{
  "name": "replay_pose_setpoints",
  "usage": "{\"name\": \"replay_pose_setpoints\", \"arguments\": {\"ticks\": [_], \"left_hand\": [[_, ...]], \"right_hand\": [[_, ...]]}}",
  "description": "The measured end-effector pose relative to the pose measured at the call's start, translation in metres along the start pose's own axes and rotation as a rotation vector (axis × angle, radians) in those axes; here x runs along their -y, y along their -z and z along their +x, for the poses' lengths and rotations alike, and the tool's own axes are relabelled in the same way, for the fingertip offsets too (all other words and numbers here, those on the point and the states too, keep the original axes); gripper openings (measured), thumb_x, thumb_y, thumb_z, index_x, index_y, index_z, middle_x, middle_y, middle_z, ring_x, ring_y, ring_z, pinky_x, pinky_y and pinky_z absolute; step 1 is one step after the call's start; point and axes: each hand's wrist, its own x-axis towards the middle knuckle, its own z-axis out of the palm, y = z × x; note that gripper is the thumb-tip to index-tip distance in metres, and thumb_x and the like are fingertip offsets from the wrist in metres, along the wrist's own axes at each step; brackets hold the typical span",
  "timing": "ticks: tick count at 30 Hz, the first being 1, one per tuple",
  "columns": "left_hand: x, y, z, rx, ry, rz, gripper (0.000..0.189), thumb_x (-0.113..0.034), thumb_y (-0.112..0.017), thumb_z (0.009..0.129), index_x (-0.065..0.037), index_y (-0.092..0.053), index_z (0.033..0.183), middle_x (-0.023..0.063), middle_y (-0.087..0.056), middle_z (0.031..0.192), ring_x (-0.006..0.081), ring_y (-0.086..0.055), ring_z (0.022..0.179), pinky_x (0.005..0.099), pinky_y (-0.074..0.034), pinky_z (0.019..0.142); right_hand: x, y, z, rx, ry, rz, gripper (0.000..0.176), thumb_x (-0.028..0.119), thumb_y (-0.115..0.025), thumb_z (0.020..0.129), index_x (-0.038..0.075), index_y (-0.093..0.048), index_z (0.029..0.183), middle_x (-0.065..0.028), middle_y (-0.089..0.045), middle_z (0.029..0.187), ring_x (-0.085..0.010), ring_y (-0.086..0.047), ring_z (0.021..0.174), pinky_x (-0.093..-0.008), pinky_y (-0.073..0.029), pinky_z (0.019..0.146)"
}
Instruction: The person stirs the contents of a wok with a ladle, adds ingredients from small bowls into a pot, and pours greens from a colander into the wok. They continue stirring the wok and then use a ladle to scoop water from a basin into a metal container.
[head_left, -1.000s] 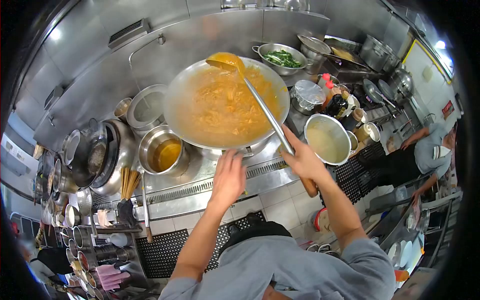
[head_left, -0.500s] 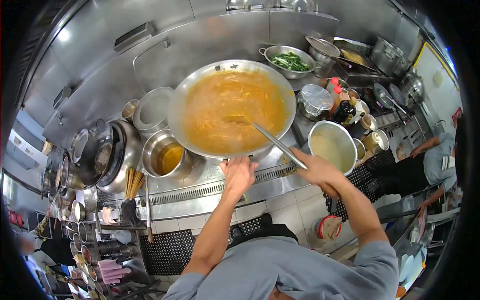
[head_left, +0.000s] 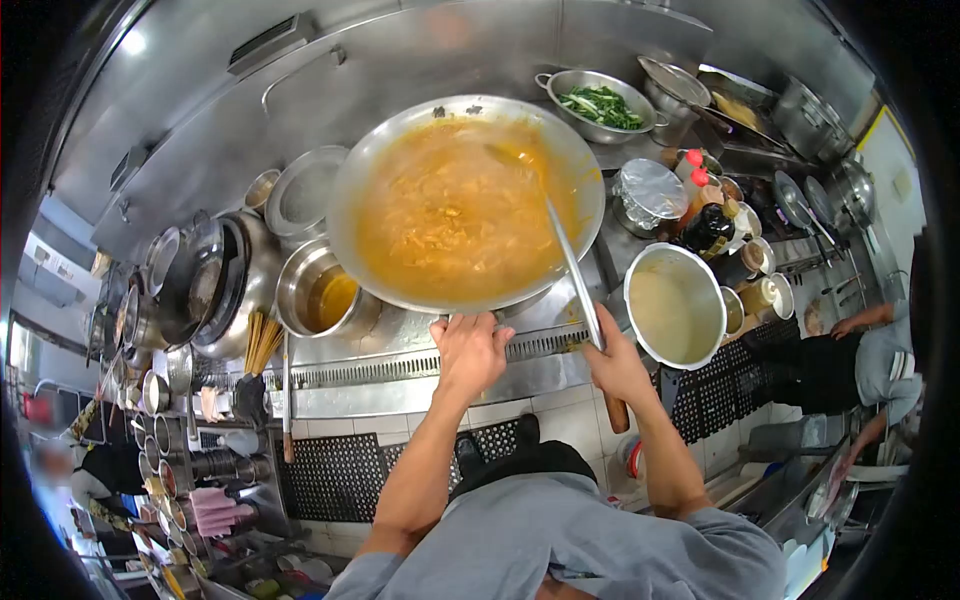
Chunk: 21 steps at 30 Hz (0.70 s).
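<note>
"What is the largest thing here?"

"A steel counter (head_left: 395,397), and on it a wide, round wok (head_left: 345,225) straight ahead of the person, filled with steaming orange-brown food (head_left: 440,215)."

"And around it?"

"To the right, near the wok, a deep white pot (head_left: 675,255) of cloudy liquid; to the left, a smaller steel pot (head_left: 298,290) of amber liquid."

"Where is the ladle?"

"The ladle (head_left: 570,250) slants over the wok's right side. From the right hand (head_left: 615,370), its long handle runs forward and slightly left; its head is partly sunk in the food, towards the far right. The right hand is the nearer one, being on the handle itself."

"How is that hand set?"

"Closed round the lower handle, just outside the near rim, with the wooden end (head_left: 616,412) poking out towards the body. The forearm reaches forward and a little inward."

"The other?"

"The left hand (head_left: 472,355) is back-up at the middle of the wok's near edge, fingers curled down over it, holding on. Exactly what the fingertips press is hidden. That forearm angles forward and inward too."
</note>
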Motion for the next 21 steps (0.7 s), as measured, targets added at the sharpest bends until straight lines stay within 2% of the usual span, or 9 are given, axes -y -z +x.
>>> {"name": "replay_pose_setpoints", "arguments": {"ticks": [2, 5, 6, 9, 13, 14, 17, 20, 21], "left_hand": [[0.001, 0.003, 0.0, -0.028, -0.015, -0.031, 0.025, -0.029, -0.069, 0.084, -0.008, -0.06, 0.075, 0.012, -0.064, 0.072, 0.0312, -0.058, 0.077, 0.0456, -0.029, 0.075], [-0.004, 0.008, 0.002, 0.034, 0.031, -0.041, 0.024, -0.029, -0.069, 0.084, -0.008, -0.062, 0.077, 0.012, -0.065, 0.074, 0.0308, -0.059, 0.079, 0.0455, -0.029, 0.075], [-0.003, 0.005, 0.0, 0.021, 0.027, -0.035, 0.023, -0.029, -0.07, 0.084, -0.008, -0.062, 0.077, 0.0112, -0.065, 0.075, 0.0301, -0.059, 0.08, 0.0455, -0.03, 0.077], [0.005, 0.001, -0.002, -0.012, 0.003, -0.022, 0.022, -0.028, -0.071, 0.083, -0.008, -0.062, 0.077, 0.0095, -0.064, 0.076, 0.0288, -0.059, 0.081, 0.0453, -0.031, 0.08], [-0.001, 0.01, 0.001, 0.058, 0.054, -0.06, 0.021, -0.027, -0.071, 0.084, -0.007, -0.065, 0.084, 0.012, -0.066, 0.08, 0.031, -0.06, 0.083, 0.0463, -0.032, 0.084], [-0.003, 0.015, 0.002, 0.095, 0.071, -0.07, 0.022, -0.027, -0.071, 0.084, -0.006, -0.066, 0.089, 0.0133, -0.067, 0.084, 0.032, -0.06, 0.084, 0.047, -0.032, 0.086], [-0.005, 0.019, -0.01, -0.216, -0.068, -0.166, 0.024, -0.022, -0.07, 0.085, -0.004, -0.065, 0.1, 0.0167, -0.067, 0.096, 0.0343, -0.061, 0.091, 0.0482, -0.036, 0.094], [0.0, 0.056, -0.049, -0.27, -0.074, -0.32, 0.025, -0.021, -0.068, 0.088, -0.002, -0.064, 0.105, 0.0179, -0.063, 0.11, 0.0346, -0.062, 0.097, 0.0485, -0.042, 0.099], [0.008, 0.068, -0.07, -0.186, -0.02, -0.428, 0.025, -0.018, -0.068, 0.088, -0.003, -0.063, 0.108, 0.0181, -0.065, 0.111, 0.0359, -0.062, 0.1, 0.0486, -0.044, 0.099]], "right_hand": [[0.001, -0.003, -0.012, -0.006, 0.019, 0.13, 0.063, 0.011, -0.056, 0.088, 0.011, -0.035, 0.147, -0.0095, -0.059, 0.073, -0.0174, -0.053, 0.047, -0.035, -0.045, 0.045], [-0.036, -0.017, -0.011, 0.031, -0.189, 0.013, 0.055, 0.013, -0.058, 0.088, 0.008, -0.042, 0.141, -0.0097, -0.059, 0.069, -0.0193, -0.055, 0.048, -0.0361, -0.046, 0.047], [-0.041, -0.02, -0.006, 0.123, -0.23, 0.106, 0.047, 0.014, -0.058, 0.087, 0.005, -0.048, 0.132, -0.0114, -0.059, 0.065, -0.0209, -0.056, 0.048, -0.0376, -0.046, 0.047], [-0.043, -0.023, 0.001, -0.033, 0.011, -0.111, 0.04, 0.014, -0.058, 0.087, 0.004, -0.051, 0.125, -0.0101, -0.056, 0.06, -0.0206, -0.057, 0.048, -0.0377, -0.045, 0.046], [0.037, 0.007, -0.032, 0.066, -0.068, 0.26, 0.035, 0.006, -0.054, 0.088, 0.007, -0.053, 0.123, -0.0007, -0.049, 0.056, -0.0123, -0.049, 0.04, -0.0303, -0.039, 0.038], [0.04, 0.008, -0.036, 0.188, -0.105, 0.506, 0.037, 0.003, -0.053, 0.088, 0.008, -0.051, 0.124, 0.0013, -0.047, 0.057, -0.0098, -0.044, 0.038, -0.0274, -0.036, 0.036], [0.006, -0.025, -0.025, 0.397, -0.218, 0.92, 0.038, 0.002, -0.053, 0.088, 0.009, -0.049, 0.124, 0.0016, -0.045, 0.059, -0.0098, -0.041, 0.038, -0.0274, -0.036, 0.036], [0.015, -0.045, -0.03, 0.269, -0.201, 0.802, 0.034, 0.001, -0.054, 0.086, 0.009, -0.049, 0.118, 0.0002, -0.043, 0.06, -0.0112, -0.042, 0.039, -0.0299, -0.035, 0.035], [0.019, -0.056, -0.033, 0.231, -0.205, 0.767, 0.033, 0.001, -0.055, 0.085, 0.008, -0.049, 0.117, -0.0003, -0.042, 0.06, -0.0117, -0.042, 0.039, -0.0308, -0.035, 0.035]]}}
